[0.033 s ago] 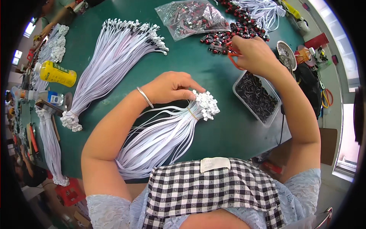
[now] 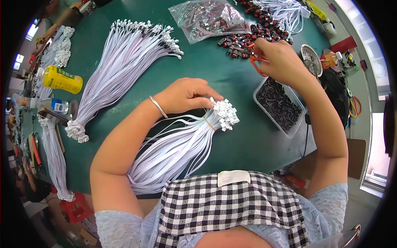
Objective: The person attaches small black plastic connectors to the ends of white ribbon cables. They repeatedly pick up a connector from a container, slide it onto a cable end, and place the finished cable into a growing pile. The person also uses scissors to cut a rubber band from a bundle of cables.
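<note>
White cable bundle [image 2: 165, 159] lies on the green table [image 2: 237, 151], its connectors [image 2: 226, 115] just right of the centre of view and its loose strands running from them toward eight o'clock; a thin band [image 2: 209, 123] rings it close to the connectors. The left hand [image 2: 186, 94] sits at ten o'clock of those connectors, its thumb and forefinger slightly parted, their tips at the cluster's near edge; whether they squeeze a connector I cannot tell; the other fingers are bent. The right hand [image 2: 282, 60] is toward two o'clock, its fingers curled on an orange-handled tool [image 2: 259, 60], some fingertips hidden; just beyond, at one o'clock, red-and-black parts [image 2: 271, 32] lie in a loose heap. Just below that hand, toward three o'clock, stands a clear plastic box [image 2: 291, 133] holding small black pieces [image 2: 276, 103]; a clear bag [image 2: 206, 18] of parts lies at twelve o'clock; a larger cable sheaf [image 2: 118, 68] lies at ten o'clock, with a yellow bottle [image 2: 62, 80] beyond it, nearer nine.
</note>
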Available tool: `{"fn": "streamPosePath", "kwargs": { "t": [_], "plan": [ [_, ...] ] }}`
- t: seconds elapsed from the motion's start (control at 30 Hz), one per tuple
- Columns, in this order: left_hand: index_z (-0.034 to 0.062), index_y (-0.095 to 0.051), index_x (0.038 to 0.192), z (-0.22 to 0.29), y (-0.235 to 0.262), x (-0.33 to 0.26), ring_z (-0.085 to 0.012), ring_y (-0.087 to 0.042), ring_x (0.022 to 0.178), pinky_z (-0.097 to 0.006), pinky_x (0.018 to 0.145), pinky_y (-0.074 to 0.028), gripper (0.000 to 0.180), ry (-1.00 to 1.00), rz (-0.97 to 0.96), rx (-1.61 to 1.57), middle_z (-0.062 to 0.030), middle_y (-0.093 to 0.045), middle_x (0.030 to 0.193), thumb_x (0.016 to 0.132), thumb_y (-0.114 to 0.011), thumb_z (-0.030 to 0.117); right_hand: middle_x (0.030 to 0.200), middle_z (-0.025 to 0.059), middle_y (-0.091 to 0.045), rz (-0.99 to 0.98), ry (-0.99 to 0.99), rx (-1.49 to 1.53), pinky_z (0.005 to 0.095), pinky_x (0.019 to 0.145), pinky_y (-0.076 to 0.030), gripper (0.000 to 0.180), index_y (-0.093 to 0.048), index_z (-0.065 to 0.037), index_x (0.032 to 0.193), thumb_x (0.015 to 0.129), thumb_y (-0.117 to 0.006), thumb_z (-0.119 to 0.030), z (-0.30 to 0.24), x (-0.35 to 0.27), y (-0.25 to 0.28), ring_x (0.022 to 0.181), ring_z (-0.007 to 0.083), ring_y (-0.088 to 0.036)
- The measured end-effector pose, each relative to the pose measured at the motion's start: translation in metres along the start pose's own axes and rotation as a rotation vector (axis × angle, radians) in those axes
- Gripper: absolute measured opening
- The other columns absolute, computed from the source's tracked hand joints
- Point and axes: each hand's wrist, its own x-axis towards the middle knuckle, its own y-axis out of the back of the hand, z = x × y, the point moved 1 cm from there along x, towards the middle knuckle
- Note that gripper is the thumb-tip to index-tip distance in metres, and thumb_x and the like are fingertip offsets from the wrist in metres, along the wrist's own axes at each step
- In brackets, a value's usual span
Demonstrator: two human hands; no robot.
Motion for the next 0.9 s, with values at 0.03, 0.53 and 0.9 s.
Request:
{"fn": "streamPosePath", "kwargs": {
  "t": [0.03,0.53,0.9],
  "plan": [
    [0.0118,-0.070,0.107,-0.001,-0.003,0.001,-0.0208,-0.052,0.069,-0.030,0.066,-0.043,0.026,-0.022,0.026,0.008,-0.0057,-0.054,0.075,0.085,-0.064,0.023,0.074,0.0047,-0.066,0.060,0.052,0.099,0.0373,0.063,-0.047,0.024,-0.063,-0.008,0.098,0.076,-0.064,-0.018,-0.002,-0.010,0.007,0.068,0.0260,-0.065],
    [0.0143,-0.069,0.107,0.012,-0.009,0.010,-0.0160,-0.052,0.072,-0.029,0.065,-0.043,0.032,0.103,0.043,0.019,-0.0027,-0.058,0.084,0.081,-0.067,0.034,0.069,0.0026,-0.062,-0.173,0.229,0.075,0.0322,0.060,-0.037,0.027,-0.064,-0.009,0.083,0.072,-0.073,-0.031,-0.096,-0.097,0.017,0.051,0.0189,-0.051],
    [0.0155,-0.069,0.107,0.011,-0.010,0.009,-0.0158,-0.051,0.070,-0.029,0.064,-0.042,0.031,0.098,0.057,0.051,-0.0024,-0.056,0.081,0.082,-0.065,0.034,0.066,0.0019,-0.059,-0.192,0.270,-0.021,0.0309,0.059,-0.036,0.026,-0.060,-0.009,0.076,0.071,-0.072,-0.031,-0.096,-0.093,0.016,0.047,0.0184,-0.049]
  ]
}}
